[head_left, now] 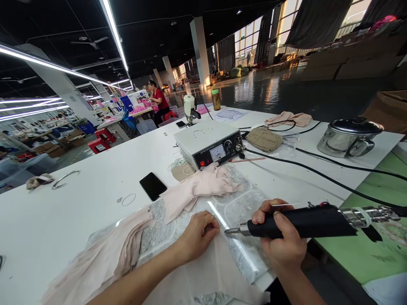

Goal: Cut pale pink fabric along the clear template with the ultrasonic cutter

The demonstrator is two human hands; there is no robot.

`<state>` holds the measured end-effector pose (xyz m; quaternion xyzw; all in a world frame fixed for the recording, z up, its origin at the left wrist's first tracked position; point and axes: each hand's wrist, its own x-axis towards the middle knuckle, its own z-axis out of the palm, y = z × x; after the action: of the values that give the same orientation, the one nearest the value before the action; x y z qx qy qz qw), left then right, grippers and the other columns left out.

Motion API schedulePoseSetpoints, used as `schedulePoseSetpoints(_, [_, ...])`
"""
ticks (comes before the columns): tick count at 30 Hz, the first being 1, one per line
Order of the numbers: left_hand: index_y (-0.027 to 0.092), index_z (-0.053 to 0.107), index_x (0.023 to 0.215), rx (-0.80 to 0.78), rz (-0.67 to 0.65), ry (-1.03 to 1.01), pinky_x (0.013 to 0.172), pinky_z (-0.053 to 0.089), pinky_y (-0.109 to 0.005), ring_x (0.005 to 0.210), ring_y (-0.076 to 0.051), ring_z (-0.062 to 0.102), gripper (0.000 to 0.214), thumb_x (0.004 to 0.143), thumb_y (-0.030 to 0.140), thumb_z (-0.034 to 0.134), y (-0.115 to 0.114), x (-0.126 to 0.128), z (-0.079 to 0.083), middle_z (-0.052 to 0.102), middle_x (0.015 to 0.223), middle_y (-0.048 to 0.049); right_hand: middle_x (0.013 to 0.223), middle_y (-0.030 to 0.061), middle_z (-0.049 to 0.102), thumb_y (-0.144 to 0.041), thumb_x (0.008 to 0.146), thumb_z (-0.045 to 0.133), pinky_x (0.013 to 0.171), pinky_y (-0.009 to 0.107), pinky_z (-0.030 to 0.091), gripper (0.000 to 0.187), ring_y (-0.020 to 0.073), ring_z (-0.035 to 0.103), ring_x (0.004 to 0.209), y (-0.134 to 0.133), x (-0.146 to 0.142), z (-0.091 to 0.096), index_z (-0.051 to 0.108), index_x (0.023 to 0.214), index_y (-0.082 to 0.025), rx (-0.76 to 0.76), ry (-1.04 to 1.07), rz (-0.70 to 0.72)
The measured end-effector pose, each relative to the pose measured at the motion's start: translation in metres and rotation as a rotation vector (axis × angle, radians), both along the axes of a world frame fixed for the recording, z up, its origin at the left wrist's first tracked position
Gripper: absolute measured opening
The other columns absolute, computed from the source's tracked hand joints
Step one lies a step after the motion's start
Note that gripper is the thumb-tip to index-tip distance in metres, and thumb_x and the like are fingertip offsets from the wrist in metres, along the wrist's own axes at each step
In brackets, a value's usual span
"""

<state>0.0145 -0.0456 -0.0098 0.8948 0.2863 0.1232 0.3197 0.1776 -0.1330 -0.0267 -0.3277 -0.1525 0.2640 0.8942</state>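
My right hand is wrapped round a black corded ultrasonic hand tool, whose pointed metal tip aims left. A thin pale sliver shows by its fingers; I cannot tell what it is. The tip is close beside my left hand, whose thumb and fingers pinch the upper edge of a pale pink fabric piece. That piece lies over a clear, patterned plastic sheet. To the left rests a stack of pink fabric pieces. Beyond my hands is a crumpled heap of the same fabric.
A white control box with a dial stands behind the fabric, its black cable running right. Around it are a phone, a lidded glass pot, a brown pattern piece and a green-capped bottle. A person in red sits farther back.
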Motion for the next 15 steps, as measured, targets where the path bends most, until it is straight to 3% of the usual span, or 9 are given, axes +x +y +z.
schedulePoseSetpoints(11, [0.017,0.058,0.078,0.038,-0.001,-0.065,0.067,0.047,-0.025,0.072,-0.015,0.057,0.011,0.084,0.01,0.051,0.0,-0.002,-0.006,0.062,0.081,-0.0024,0.07,-0.001,0.054,-0.032,0.071,0.066,0.047,0.027,0.046,0.016,0.0108,0.051,0.049,-0.005,-0.007,-0.003,0.061,0.081,-0.021,-0.029,-0.005,0.118])
schedulePoseSetpoints(15, [0.017,0.059,0.086,0.123,-0.008,-0.126,0.078,0.049,-0.032,0.087,-0.019,0.058,0.013,0.09,0.014,0.047,-0.009,-0.014,-0.012,0.062,0.092,-0.0073,0.07,-0.0012,0.053,-0.033,0.07,0.068,0.047,0.027,0.047,0.017,0.0105,0.051,0.049,-0.009,-0.01,-0.004,0.062,0.08,-0.021,-0.038,0.015,0.144])
